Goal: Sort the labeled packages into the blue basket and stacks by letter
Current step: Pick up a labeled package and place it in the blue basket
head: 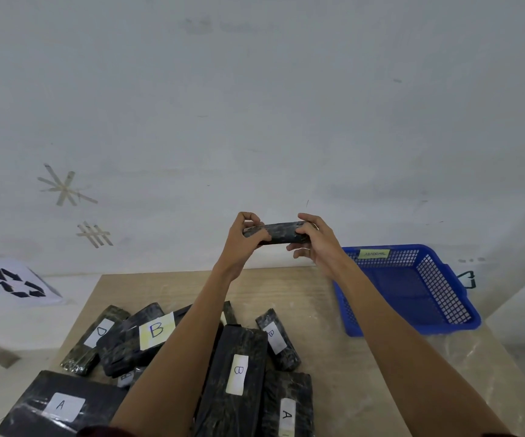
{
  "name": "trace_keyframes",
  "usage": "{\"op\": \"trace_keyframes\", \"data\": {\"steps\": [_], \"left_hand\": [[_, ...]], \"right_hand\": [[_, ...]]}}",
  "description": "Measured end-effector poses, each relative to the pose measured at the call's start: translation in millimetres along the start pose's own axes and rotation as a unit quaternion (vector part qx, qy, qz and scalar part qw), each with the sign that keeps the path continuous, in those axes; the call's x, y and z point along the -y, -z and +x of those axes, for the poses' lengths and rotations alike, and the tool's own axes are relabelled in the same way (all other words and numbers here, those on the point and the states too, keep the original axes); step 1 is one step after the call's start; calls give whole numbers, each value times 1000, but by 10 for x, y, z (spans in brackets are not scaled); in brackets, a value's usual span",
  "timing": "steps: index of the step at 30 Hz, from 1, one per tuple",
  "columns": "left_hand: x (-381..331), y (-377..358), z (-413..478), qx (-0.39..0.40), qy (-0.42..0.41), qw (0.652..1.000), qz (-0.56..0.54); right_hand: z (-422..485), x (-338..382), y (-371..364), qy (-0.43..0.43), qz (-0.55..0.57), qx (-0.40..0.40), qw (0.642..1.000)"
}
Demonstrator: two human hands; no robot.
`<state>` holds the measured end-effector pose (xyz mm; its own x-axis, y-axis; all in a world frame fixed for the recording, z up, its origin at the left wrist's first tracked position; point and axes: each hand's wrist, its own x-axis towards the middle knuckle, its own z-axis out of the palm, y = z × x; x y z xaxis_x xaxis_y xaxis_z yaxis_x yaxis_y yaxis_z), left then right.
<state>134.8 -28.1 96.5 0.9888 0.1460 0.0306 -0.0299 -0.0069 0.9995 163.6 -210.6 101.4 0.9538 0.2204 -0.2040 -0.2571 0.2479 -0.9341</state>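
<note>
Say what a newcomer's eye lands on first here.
First, the left hand and right hand gripping a dark wrapped package by its ends, raised above the table at centre. Next, the blue basket at far right on the table, tagged ABNORMAL, nothing visible inside. Then the pile of lettered packages near left, showing A, B and D.

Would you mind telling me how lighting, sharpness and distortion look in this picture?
Head view: soft, even light, faint shadows; wide-angle distortion skews the table and blue basket; the held package looks slightly soft; the yellow B label reads clearly.
</note>
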Motion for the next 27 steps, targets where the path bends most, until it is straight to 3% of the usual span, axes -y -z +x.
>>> {"op": "trace_keyframes", "data": {"steps": [6, 14, 27], "left_hand": [[-63, 8, -20, 6, 101, 989, -106], [-50, -15, -54, 26, 37, 999, -26], [-45, -28, -61, 33, 42, 998, -32]], "right_hand": [[-42, 10, 26, 45, -78, 26, 996], [-37, 2, 113, 66, -111, -7, 992], [-76, -5, 129, 136, -134, -21, 982]]}}
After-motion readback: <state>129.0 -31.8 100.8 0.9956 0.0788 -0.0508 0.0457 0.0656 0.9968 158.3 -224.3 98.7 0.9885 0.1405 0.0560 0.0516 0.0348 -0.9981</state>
